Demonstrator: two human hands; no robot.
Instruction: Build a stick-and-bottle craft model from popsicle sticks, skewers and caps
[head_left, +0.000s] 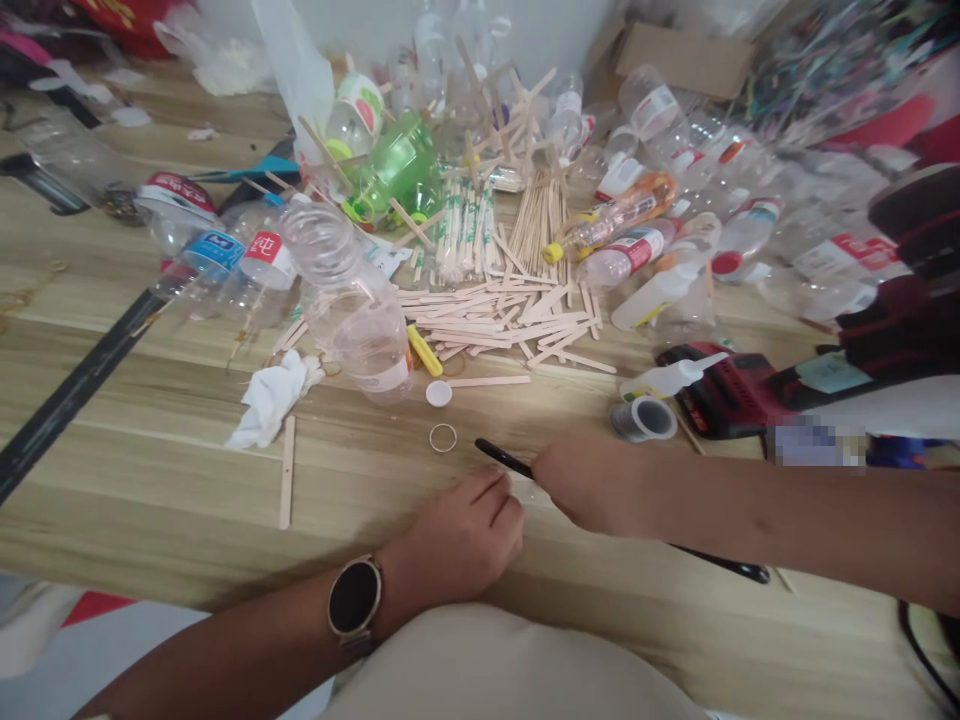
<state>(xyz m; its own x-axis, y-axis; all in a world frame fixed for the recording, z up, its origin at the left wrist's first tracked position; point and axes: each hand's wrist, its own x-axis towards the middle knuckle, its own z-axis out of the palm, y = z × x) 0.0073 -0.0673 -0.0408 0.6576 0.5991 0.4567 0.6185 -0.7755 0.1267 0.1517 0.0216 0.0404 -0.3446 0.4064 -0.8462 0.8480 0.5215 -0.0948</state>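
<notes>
My right hand (592, 485) is closed around a slim black tool (504, 457); its tip points left and its kind I cannot make out. My left hand (469, 530) rests on the table beside it with the fingers curled together. Whatever those fingers hold, if anything, is hidden. Just beyond the hands lie a thin pale ring (443, 438), a white round cap (439, 393) and a wooden craft stick (491, 381). Another black piece (724, 565) shows below my right forearm; whether it belongs to the same tool I cannot tell.
Piled craft sticks (495, 325) and a large clear bottle (352, 320) stand ahead. Glue bottles (660, 380), a grey tape roll (643, 420) and a red-black power drill (727, 390) are at right. A crumpled tissue (274, 400) and a black bar (82, 385) lie left.
</notes>
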